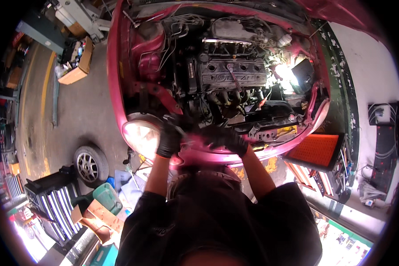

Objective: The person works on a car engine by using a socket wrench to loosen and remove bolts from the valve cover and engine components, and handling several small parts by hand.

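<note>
Both my hands wear black gloves and are over the front edge of a red car's open engine bay. My left hand is closed beside the lit headlight; a thin metallic piece shows at its fingers, too dark to name. To its right, my right hand reaches leftward above the front panel, its fingers dark and smeared by motion. Beyond them sits the engine with its dark valve cover. A ratchet lies across that cover, its head toward the far side.
A bright work light shines at the bay's right. An orange-topped tool cart stands right of the bumper. On the left are a wheel, a dark drawer cabinet, an open cardboard box and a green bin.
</note>
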The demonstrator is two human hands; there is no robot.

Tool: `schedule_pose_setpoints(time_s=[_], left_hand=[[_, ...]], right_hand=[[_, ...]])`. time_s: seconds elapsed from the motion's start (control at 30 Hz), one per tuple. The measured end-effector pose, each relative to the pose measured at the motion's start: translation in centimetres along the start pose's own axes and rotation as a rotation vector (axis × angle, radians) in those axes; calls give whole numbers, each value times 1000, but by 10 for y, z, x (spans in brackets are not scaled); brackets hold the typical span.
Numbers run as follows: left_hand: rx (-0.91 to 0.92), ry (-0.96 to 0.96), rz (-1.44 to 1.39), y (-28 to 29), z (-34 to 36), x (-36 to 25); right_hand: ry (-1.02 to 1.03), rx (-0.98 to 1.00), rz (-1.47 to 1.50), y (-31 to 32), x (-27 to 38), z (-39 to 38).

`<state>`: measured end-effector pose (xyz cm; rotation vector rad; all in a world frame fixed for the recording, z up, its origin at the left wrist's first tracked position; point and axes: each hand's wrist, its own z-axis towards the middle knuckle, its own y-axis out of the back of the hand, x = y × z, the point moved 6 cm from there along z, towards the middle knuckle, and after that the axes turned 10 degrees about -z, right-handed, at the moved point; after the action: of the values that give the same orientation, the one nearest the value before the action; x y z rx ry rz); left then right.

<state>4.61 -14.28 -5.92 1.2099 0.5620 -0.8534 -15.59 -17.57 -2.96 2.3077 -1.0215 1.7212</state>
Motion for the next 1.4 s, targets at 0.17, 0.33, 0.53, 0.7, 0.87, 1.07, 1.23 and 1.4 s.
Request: schedule_pose_setpoints(time_s=[0.17,0.33,0.53,0.7,0.87,1.07,1.23,1.4], left_hand=[[117,-65,-460,-49,46,-124],[308,-72,-278,-96,30,-122],[-26,-324,5,-40,107,-40],[-53,252,-3,6,209,72],[0,264,195,-7,253,146],[534,47,471,-40,334,182],[731,-291,909,-76,347,215],[703,-235,651,-76,361,210]], right_hand=[[-70,-241,-44,-24,-29,-53],[226,-521,-461,-28,18,-88],[114,-668,-20,24,-4,-84],[98,-787,-145,82,8,-48],[4,-799,-60,126,20,14],[-142,-755,-568,174,78,100],[-47,-791,-733,215,85,143],[-60,-882,-687,228,109,179]])
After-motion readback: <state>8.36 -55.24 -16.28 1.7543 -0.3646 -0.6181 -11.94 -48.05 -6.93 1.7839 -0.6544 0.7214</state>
